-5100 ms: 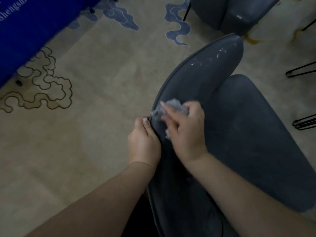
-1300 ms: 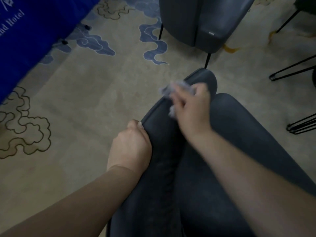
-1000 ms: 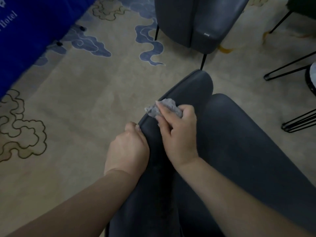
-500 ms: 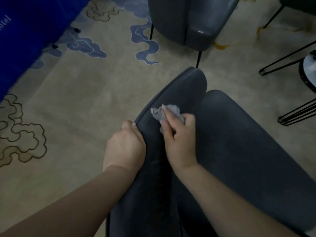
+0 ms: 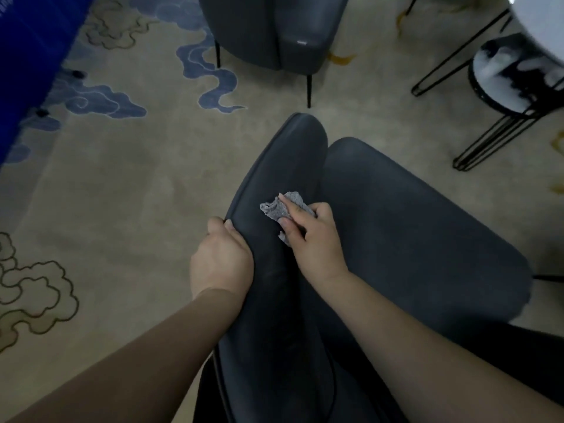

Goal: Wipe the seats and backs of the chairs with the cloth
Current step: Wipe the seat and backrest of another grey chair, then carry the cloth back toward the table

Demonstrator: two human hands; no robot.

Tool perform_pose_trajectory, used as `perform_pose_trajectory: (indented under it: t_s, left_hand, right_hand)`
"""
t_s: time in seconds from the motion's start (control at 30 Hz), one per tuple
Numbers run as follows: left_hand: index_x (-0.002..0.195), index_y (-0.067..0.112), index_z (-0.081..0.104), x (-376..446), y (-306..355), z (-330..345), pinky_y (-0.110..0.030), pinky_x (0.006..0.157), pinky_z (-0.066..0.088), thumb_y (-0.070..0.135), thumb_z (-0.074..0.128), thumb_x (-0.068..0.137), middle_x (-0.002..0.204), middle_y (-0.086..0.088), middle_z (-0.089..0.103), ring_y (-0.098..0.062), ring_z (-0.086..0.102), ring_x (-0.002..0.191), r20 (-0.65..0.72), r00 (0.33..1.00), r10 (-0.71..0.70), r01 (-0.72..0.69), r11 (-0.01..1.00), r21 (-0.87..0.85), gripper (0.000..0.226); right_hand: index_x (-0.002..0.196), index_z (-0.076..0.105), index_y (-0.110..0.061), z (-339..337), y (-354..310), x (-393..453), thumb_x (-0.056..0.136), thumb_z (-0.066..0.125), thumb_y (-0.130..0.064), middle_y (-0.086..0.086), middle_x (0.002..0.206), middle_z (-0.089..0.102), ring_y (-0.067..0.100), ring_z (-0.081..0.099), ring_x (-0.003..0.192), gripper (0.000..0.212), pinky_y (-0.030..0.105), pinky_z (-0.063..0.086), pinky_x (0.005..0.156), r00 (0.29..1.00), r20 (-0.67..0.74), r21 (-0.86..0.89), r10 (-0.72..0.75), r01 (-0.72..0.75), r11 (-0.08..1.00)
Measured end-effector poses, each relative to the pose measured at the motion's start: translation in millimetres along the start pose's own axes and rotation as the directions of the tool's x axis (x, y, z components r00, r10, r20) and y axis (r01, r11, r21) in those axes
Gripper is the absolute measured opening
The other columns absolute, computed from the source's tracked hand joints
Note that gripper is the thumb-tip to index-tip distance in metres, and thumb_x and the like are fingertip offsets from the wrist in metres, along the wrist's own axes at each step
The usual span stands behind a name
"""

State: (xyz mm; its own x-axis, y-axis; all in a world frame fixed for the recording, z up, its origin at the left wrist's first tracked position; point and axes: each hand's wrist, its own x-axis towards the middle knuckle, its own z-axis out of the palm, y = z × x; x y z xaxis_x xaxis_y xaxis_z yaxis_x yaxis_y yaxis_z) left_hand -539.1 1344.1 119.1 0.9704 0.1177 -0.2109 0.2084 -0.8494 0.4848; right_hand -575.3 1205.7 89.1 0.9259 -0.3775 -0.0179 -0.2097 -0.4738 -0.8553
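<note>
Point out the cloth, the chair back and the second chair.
cloth point(image 5: 279, 208), head view, bare crumpled part left of the fingers.
chair back point(image 5: 283, 166), head view, upper padded face.
second chair point(image 5: 300, 53), head view, front corner of seat.

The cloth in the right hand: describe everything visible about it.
The cloth is a small, crumpled grey rag with a soft, fuzzy look, bunched rather than folded. It lies pressed against the inner face of the dark chair back, below its top edge. The right hand holds it, fingers laid over it, with an edge sticking out past the fingertips and a bit under the palm. The left hand does not touch it.
</note>
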Motion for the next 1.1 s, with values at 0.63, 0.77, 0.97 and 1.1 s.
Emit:
perform_pose_trajectory:
  t_s: [0.63, 0.77, 0.97, 1.1]
  left_hand:
    - [0.141, 0.008, 0.031, 38.6, -6.6, -57.9, -0.047, 0.096, 0.04, 0.047, 0.03, 0.098, 0.137, -0.015, 0.043, -0.035, 0.045, 0.121, 0.526, 0.753, 0.397, -0.59, 0.76, 0.271, 0.057]
    - [0.149, 0.017, 0.021, 32.6, -9.3, -82.2, -0.04, 0.103, 0.035, 0.047, 0.025, 0.099, 0.148, -0.003, 0.035, -0.025, 0.038, 0.13, 0.508, 0.606, 0.612, -0.791, 0.532, 0.303, 0.058]
    - [0.15, 0.021, 0.019, 23.4, -26.7, -116.0, -0.04, 0.113, 0.022, 0.046, 0.02, 0.099, 0.156, 0.002, 0.022, -0.02, 0.021, 0.142, 0.538, 0.522, 0.662, -0.85, 0.353, 0.39, 0.057]
    - [0.15, 0.021, 0.018, 27.7, -35.6, -138.7, -0.041, 0.114, 0.018, 0.045, 0.019, 0.099, 0.158, 0.002, 0.02, -0.019, 0.018, 0.144, 0.552, 0.51, 0.659, -0.855, 0.32, 0.408, 0.057]
  right_hand:
    - [0.128, 0.057, -0.035, -47.2, -65.4, -96.5, 0.09, 0.062, -0.029, -0.011, 0.092, 0.035, 0.009, 0.05, 0.086, 0.039, 0.009, 0.034, 0.081, 0.824, -0.391, -0.035, 0.409, -0.458, 0.888]
    - [0.128, 0.057, -0.037, -49.3, -73.4, -112.3, 0.089, 0.062, -0.03, -0.014, 0.092, 0.036, 0.006, 0.049, 0.086, 0.039, -0.001, 0.031, 0.074, 0.81, -0.427, -0.043, 0.402, -0.463, 0.885]
    - [0.127, 0.059, -0.033, -45.6, -92.8, -123.9, 0.089, 0.063, -0.029, -0.014, 0.092, 0.036, 0.006, 0.05, 0.086, 0.038, 0.008, 0.033, 0.081, 0.821, -0.463, -0.055, 0.336, -0.405, 0.913]
    - [0.126, 0.06, -0.032, -36.8, -110.3, -122.7, 0.089, 0.063, -0.028, -0.014, 0.093, 0.036, 0.006, 0.051, 0.087, 0.038, 0.009, 0.034, 0.083, 0.82, -0.467, -0.037, 0.331, -0.392, 0.919]
